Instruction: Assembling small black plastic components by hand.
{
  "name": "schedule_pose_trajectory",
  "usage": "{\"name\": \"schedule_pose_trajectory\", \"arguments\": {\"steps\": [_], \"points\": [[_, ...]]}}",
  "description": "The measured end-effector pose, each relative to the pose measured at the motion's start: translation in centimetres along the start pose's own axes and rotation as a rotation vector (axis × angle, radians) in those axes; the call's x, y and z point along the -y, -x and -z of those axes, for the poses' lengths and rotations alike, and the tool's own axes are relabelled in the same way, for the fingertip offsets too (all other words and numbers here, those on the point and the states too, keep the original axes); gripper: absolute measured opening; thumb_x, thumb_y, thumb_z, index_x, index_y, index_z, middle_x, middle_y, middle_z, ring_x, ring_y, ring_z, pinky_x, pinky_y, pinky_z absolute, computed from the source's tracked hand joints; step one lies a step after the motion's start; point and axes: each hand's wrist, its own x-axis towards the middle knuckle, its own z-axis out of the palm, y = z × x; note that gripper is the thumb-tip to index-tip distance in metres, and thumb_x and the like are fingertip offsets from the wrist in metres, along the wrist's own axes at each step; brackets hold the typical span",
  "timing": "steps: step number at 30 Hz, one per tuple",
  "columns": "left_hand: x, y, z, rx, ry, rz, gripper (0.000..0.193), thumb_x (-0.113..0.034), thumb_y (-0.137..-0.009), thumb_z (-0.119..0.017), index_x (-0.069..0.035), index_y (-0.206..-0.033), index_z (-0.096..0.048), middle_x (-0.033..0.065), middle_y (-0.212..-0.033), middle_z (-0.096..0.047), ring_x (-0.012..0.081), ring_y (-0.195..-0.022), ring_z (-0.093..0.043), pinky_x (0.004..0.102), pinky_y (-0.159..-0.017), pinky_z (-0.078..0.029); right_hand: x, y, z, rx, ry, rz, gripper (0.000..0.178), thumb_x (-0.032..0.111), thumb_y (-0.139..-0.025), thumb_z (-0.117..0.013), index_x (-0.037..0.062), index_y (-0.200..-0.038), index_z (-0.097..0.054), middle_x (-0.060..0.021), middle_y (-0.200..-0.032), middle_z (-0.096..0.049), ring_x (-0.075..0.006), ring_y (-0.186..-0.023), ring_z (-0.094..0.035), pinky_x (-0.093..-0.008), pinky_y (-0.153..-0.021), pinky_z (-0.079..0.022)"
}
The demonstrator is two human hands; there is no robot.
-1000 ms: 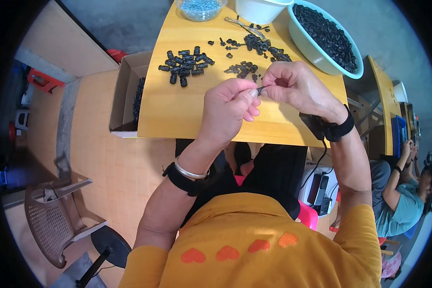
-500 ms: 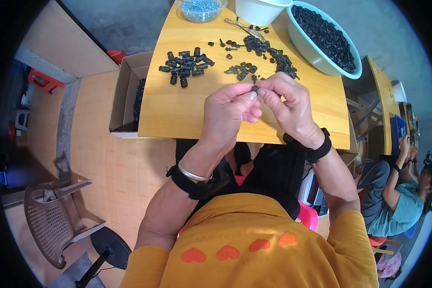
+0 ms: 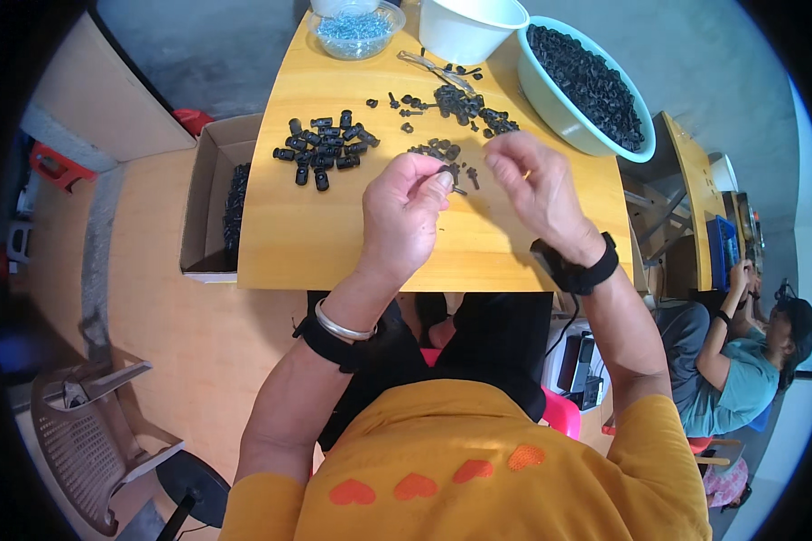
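My left hand (image 3: pixel 397 216) is closed above the table's front half, pinching a small black plastic part (image 3: pixel 448 169) between thumb and fingertips. To its right, my right hand (image 3: pixel 543 194) is apart from it, with fingers curled and the thumb against them; whatever lies between the fingertips is hidden. Just beyond both hands lie loose black plastic parts (image 3: pixel 438 147), some with thin stems. More small black pieces (image 3: pixel 460 104) are scattered farther back. On the left of the table sits a group of black barrel-shaped pieces (image 3: pixel 327 151).
At the back stand a clear bowl of small silvery-blue pieces (image 3: pixel 354 52), a white bowl (image 3: pixel 469 32) and a pale blue tub (image 3: pixel 638 155) heaped with black parts. A metal hand tool (image 3: pixel 438 70) lies near them. Left of the table is a cardboard box (image 3: pixel 209 194); another person (image 3: pixel 735 361) sits at right.
My hands, together around a small black part before, are now apart. The right hand has moved off to the right; the left keeps its pinch. The view has shifted slightly.
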Motion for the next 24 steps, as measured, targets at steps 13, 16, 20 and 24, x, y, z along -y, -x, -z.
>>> {"name": "schedule_pose_trajectory", "arguments": {"steps": [13, 16, 20, 24], "points": [[2.3, -0.9, 1.2, 0.012, 0.024, 0.015, 0.01, -0.006, -0.087, -0.053, 0.0, -0.095, -0.053, 0.0048, -0.08, -0.059, 0.0098, -0.069, -0.056, 0.0218, -0.062, -0.046, -3.6, -2.8, 7.2, -0.232, 1.058, -0.203, 0.026, 0.017, -0.072, -0.064, 0.0041, -0.092, -0.053, -0.0145, -0.09, -0.049, -0.0334, -0.076, -0.058, -0.0431, -0.062, -0.048], [2.6, -0.8, 1.3, 0.022, -0.046, -0.019, 0.009, -0.006, -0.087, -0.053, 0.0, -0.094, -0.053, 0.004, -0.079, -0.059, 0.0096, -0.069, -0.056, 0.0216, -0.062, -0.046, -5.6, -1.9, 8.1, -0.164, 1.102, -0.307, 0.026, 0.018, -0.072, -0.064, 0.0042, -0.09, -0.051, -0.0145, -0.091, -0.049, -0.0345, -0.069, -0.059, -0.0449, -0.058, -0.048], [2.9, -0.8, 1.5, 0.035, -0.046, -0.058, 0.009, -0.007, -0.087, -0.054, -0.001, -0.094, -0.053, 0.0035, -0.08, -0.058, 0.0089, -0.07, -0.055, 0.0218, -0.062, -0.046, -7.5, -2.0, 8.3, -0.109, 1.161, -0.261, 0.016, 0.02, -0.076, -0.06, 0.0073, -0.084, -0.054, -0.0143, -0.086, -0.051, -0.0348, -0.066, -0.06, -0.0449, -0.055, -0.049], [2.8, -0.7, 1.5, 0.049, -0.069, -0.043, 0.009, -0.007, -0.088, -0.054, 0.0, -0.094, -0.053, 0.0036, -0.08, -0.058, 0.0086, -0.069, -0.055, 0.0217, -0.063, -0.046, -8.6, -2.9, 8.0, -0.151, 1.186, -0.211, 0.014, 0.022, -0.08, -0.056, 0.0086, -0.079, -0.053, -0.0117, -0.08, -0.051, -0.0342, -0.062, -0.058, -0.0457, -0.054, -0.046]]}}
